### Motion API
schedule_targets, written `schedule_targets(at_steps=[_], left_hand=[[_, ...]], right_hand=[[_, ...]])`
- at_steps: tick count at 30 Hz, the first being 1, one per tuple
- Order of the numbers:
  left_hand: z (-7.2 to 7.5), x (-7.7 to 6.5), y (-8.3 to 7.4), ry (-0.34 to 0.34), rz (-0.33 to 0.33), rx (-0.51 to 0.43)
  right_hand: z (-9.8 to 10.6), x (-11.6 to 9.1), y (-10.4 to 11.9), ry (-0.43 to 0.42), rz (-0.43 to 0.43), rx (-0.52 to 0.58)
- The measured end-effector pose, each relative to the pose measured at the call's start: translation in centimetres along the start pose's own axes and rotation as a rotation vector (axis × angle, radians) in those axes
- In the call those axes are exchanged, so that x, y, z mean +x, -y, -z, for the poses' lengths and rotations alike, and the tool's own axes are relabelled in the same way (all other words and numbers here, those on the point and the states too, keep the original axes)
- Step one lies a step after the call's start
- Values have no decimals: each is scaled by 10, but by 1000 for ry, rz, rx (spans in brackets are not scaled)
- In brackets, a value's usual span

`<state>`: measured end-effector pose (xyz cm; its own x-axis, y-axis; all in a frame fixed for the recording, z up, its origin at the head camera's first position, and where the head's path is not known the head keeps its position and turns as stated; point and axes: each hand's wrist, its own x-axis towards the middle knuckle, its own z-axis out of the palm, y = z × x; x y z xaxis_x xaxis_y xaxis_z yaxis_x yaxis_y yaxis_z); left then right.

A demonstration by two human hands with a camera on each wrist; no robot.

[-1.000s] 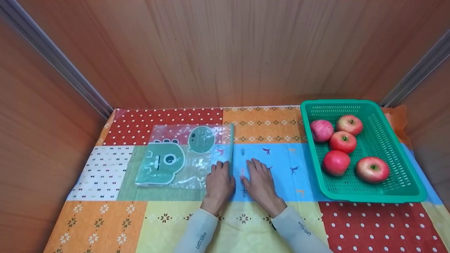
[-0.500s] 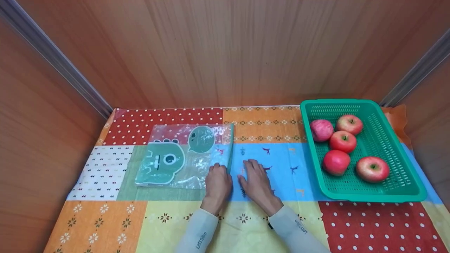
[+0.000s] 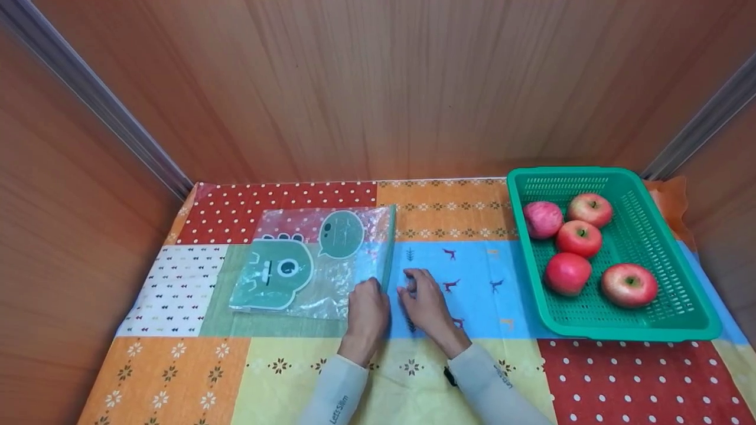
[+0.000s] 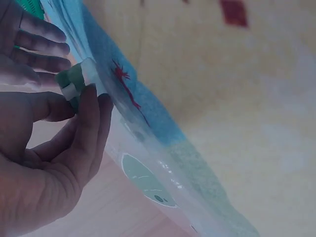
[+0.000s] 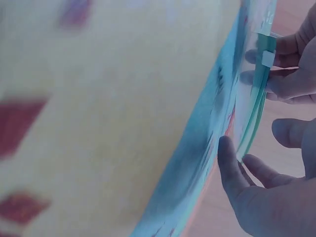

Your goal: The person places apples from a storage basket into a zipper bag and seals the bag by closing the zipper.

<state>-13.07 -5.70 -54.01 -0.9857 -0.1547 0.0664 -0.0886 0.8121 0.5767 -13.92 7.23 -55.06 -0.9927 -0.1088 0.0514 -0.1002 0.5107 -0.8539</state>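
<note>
A clear zip bag with a green dinosaur print lies flat left of centre in the head view. Its green zip strip runs along the right edge. My left hand pinches the bag's near right corner, thumb against fingers. Beside that grip, a small white slider sits on the strip in the right wrist view. My right hand is just right of the strip, fingers loosely bent, thumb apart from them. In the right wrist view its fingertips reach the strip's edge, with nothing gripped.
On the right stands a green plastic basket holding several red apples. A patchwork cloth covers the table. Wood-grain panels rise behind and at both sides.
My right hand has drawn slightly closer to the zip strip, its fingers going from straighter to bent. My left hand keeps its place at the corner, its fingers more tightly curled.
</note>
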Motion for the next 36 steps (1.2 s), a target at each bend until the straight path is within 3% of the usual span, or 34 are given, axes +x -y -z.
schedule_targets(at_steps=[7,13,19,28,36], left_hand=[[-1,-1,1,-7,-10,-91],[-2,-6,1,-31,-59,-104],[0,-8,-2,22,-50,-149],[0,-9,-8,110,-8,-176],[2,0,-10,110,-32,-144]], right_hand=[[-6,4,1,15,-80,123],[-12,5,-1,27,-137,191],[-14,6,-3,9,-162,234],[-12,10,-1,-17,-267,291],[-11,11,-1,-34,-245,275]])
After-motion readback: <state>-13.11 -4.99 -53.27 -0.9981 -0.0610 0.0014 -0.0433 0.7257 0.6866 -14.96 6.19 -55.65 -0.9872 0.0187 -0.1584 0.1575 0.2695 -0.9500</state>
